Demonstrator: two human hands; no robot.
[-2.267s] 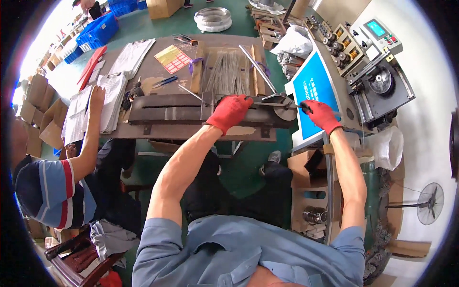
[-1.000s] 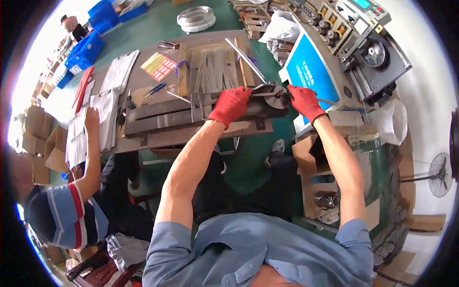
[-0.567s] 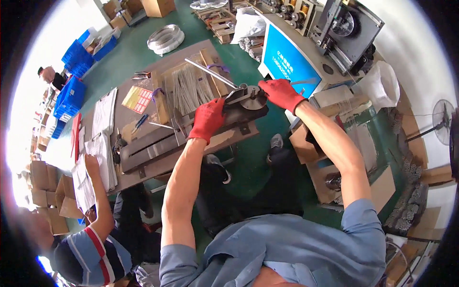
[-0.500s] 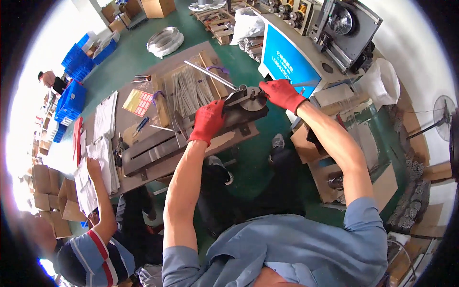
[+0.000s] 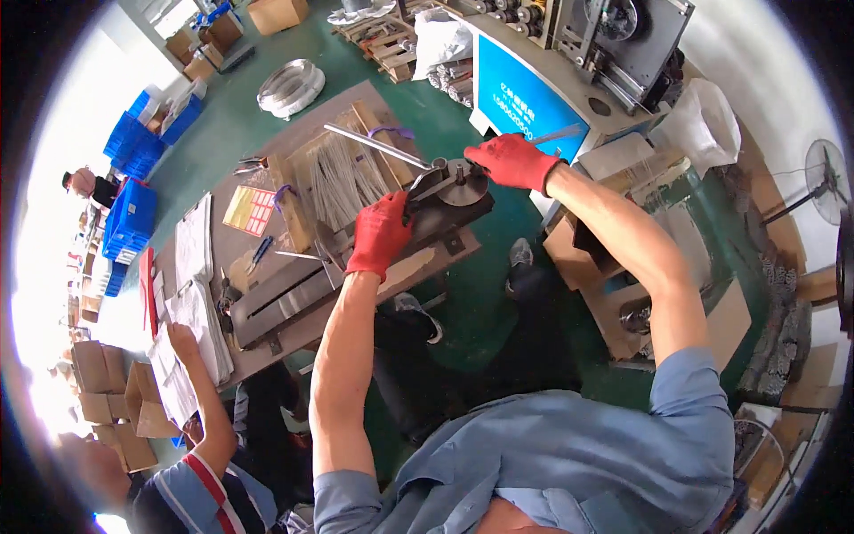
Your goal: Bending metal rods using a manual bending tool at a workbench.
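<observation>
Both my hands wear red gloves and are at a metal bending jig [image 5: 356, 267] with a round disc [image 5: 464, 189] at its right end. My left hand [image 5: 382, 233] is closed around a dark handle-like part [image 5: 410, 210] beside the disc. Just right of the disc, my right hand [image 5: 514, 163] is closed; thin grey wires [image 5: 559, 134] stick out past its far side, and its grip is partly hidden. A straight metal rod [image 5: 374, 145] runs from the disc toward the far left. Behind the jig, many thin wires [image 5: 342, 175] lie between wooden blocks [image 5: 289, 205].
At my left, a person in a striped shirt [image 5: 200, 485] holds papers [image 5: 173, 369] at the table [image 5: 334, 105]. Pliers [image 5: 259, 254] and a red-and-yellow card [image 5: 249, 210] lie there. A blue-fronted machine [image 5: 516, 93] stands at the far right, an open carton [image 5: 614, 320] at near right.
The view has shifted slightly, moving the table a little. My right hand has moved slightly left with it, still closed beside the disc. My left hand keeps its place on the jig.
</observation>
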